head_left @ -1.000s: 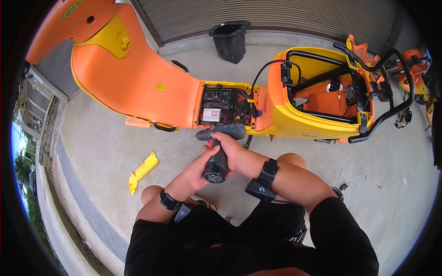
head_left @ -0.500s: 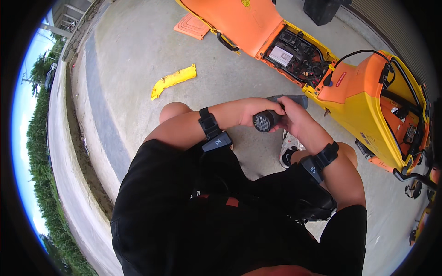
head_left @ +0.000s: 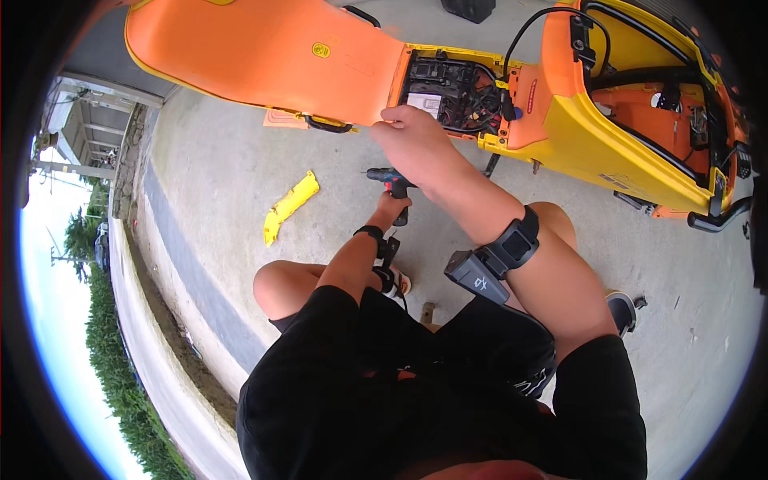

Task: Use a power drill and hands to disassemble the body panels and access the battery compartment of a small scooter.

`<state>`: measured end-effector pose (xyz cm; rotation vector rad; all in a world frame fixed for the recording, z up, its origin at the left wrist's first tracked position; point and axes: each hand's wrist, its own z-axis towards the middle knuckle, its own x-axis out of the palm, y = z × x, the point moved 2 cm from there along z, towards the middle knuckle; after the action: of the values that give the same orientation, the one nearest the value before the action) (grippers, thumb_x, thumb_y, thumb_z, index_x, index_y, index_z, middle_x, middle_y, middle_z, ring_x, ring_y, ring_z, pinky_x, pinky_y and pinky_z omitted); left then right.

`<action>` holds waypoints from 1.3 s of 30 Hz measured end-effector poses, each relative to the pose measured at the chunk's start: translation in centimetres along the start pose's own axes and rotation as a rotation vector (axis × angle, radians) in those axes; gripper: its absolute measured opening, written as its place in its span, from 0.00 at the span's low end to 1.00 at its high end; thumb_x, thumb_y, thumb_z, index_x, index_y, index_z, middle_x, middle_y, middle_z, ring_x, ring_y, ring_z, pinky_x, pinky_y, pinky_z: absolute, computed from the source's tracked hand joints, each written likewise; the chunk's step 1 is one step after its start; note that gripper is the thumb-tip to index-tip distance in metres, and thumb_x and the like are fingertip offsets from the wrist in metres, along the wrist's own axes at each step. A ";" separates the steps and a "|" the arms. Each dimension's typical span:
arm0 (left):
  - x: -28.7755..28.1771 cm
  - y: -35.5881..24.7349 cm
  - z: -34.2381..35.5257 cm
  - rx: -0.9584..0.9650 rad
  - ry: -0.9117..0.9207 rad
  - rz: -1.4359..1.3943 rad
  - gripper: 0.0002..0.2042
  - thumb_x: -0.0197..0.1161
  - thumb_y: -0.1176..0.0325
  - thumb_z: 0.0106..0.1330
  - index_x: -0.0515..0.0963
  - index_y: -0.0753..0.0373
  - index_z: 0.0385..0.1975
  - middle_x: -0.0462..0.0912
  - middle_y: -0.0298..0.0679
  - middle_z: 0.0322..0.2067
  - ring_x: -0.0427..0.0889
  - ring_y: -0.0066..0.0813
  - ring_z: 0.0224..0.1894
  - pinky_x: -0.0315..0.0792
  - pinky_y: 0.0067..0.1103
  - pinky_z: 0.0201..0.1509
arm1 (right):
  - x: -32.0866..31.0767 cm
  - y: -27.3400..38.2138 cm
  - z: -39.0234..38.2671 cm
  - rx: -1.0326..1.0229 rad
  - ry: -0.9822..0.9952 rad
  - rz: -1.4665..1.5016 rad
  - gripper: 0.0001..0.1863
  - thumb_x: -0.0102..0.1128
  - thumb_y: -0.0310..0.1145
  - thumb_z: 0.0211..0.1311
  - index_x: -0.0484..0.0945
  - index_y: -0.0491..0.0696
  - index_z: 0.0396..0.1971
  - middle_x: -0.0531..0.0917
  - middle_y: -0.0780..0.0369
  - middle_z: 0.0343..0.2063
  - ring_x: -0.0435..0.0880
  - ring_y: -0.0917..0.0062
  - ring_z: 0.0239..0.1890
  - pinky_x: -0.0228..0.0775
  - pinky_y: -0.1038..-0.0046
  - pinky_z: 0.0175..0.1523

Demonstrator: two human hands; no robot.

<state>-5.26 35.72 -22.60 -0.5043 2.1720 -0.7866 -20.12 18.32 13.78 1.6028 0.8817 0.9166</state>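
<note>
My left hand (head_left: 392, 206) is wrapped around the grip of a dark cordless drill (head_left: 386, 175) with red and teal parts. The drill's thin bit points left, above the concrete. My right hand (head_left: 412, 142) reaches across to the scooter, where the front edge of its orange seat (head_left: 264, 60) meets the open compartment (head_left: 452, 84). Its fingers are curled together there, and whatever they hold is hidden. Inside the compartment, black parts, wiring and a pale labelled box (head_left: 424, 102) show. A curved yellow trim panel (head_left: 291, 206) lies on the ground left of the drill.
The scooter's yellow and orange front body (head_left: 560, 120) stretches off to the right, with a black cable (head_left: 520, 40) arching over it. An orange flat panel (head_left: 283, 118) lies under the seat. A black box (head_left: 468, 8) stands behind the scooter.
Both hands were together on the drill. Now the left alone holds it, turned so its bit points left, while the right has let go and moved up to the scooter. The view has shifted.
</note>
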 end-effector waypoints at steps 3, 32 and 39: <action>2.9 1.0 2.1 0.076 0.031 0.036 0.14 0.66 0.63 0.46 0.77 0.66 0.27 0.79 0.43 0.26 0.79 0.32 0.28 0.72 0.28 0.33 | 1.0 0.7 -0.3 -0.095 -0.098 -0.128 0.24 0.50 0.33 0.54 0.66 0.32 0.48 0.81 0.47 0.33 0.81 0.60 0.38 0.72 0.66 0.42; 3.7 6.6 -3.5 -0.105 0.194 0.195 0.14 0.60 0.62 0.53 0.77 0.67 0.32 0.80 0.46 0.28 0.80 0.34 0.31 0.72 0.28 0.36 | -1.0 -1.1 -3.6 -0.165 -0.151 -0.216 0.15 0.51 0.29 0.53 0.64 0.37 0.38 0.78 0.48 0.26 0.79 0.56 0.33 0.70 0.60 0.36; 3.8 -4.9 -1.4 0.352 0.309 0.473 0.14 0.59 0.62 0.55 0.77 0.67 0.33 0.80 0.46 0.29 0.80 0.34 0.32 0.72 0.28 0.36 | -3.2 -1.2 -3.4 -0.192 -0.182 -0.365 0.20 0.53 0.34 0.52 0.70 0.35 0.43 0.78 0.49 0.40 0.78 0.58 0.43 0.70 0.64 0.47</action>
<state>-8.24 30.45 -20.56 0.3204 2.2278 -0.9909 -24.63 17.13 12.74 1.2833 0.8921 0.5700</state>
